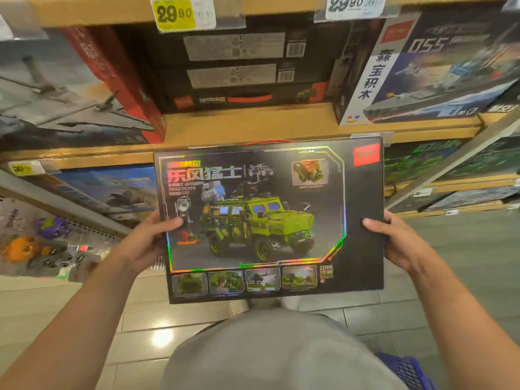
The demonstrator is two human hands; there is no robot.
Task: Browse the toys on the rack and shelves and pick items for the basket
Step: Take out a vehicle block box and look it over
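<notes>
**Black truck-kit box held up before the shelves**

While the wooden shelf [253, 122] runs across the top of the view, the building-block box [270, 220] is held upright just below its front edge, face toward the camera. Its front is black, with a rainbow foil frame around a green camouflage military truck, a red logo patch at the upper corner, red Chinese title lettering and four small photos along the bottom. Left hand [149, 243] grips the box's left edge, thumb across the front; right hand [399, 240] clasps the right edge likewise. Below the box, at the lower right, a blue basket [405, 370] corner shows.
</notes>
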